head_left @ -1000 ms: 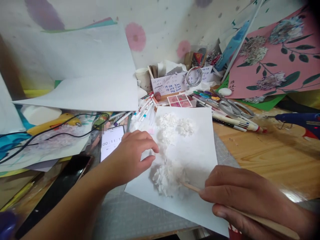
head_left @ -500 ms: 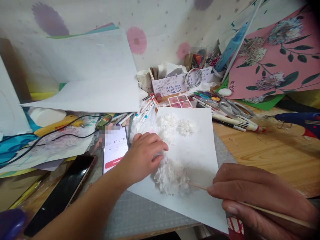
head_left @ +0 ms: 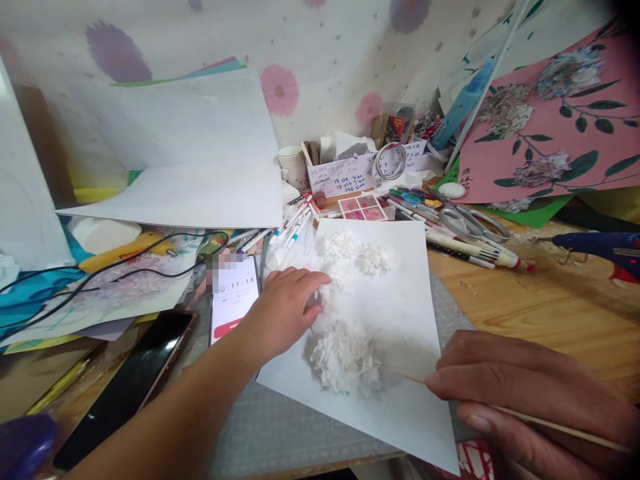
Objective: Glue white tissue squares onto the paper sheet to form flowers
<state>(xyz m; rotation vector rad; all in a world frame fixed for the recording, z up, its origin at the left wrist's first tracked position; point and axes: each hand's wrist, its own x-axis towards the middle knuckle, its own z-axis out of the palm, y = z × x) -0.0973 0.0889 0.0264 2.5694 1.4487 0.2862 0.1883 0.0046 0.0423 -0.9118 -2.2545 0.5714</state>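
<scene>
My right hand point(head_left: 520, 393) pinches a thin wooden stick point(head_left: 555, 427), whose tip points left, just short of a ruffled white paper flower point(head_left: 345, 357). The flower lies on the lower part of a white sheet point(head_left: 400, 413). My left hand point(head_left: 290, 307) rests at the sheet's left edge, fingers stretched and apart, with nothing visible in it. Its fingertips are close to a cluster of smaller white paper flowers point(head_left: 335, 253) on the upper part of the sheet. Another small white flower point(head_left: 375, 259) sits beside that cluster.
A phone showing a timer point(head_left: 233, 293) and a dark phone point(head_left: 125, 387) lie left. Markers point(head_left: 297, 223), scissors point(head_left: 473, 220) and a palette point(head_left: 363, 208) are behind. A blue glue gun point(head_left: 600, 247) stands right, near a pink flower picture point(head_left: 555, 133). A grey cutting mat point(head_left: 280, 427) lies beneath.
My right hand has moved slightly right, drawing the stick's tip away from the large flower. My left hand's fingers have lifted back a little from the flower. The view has shifted slightly.
</scene>
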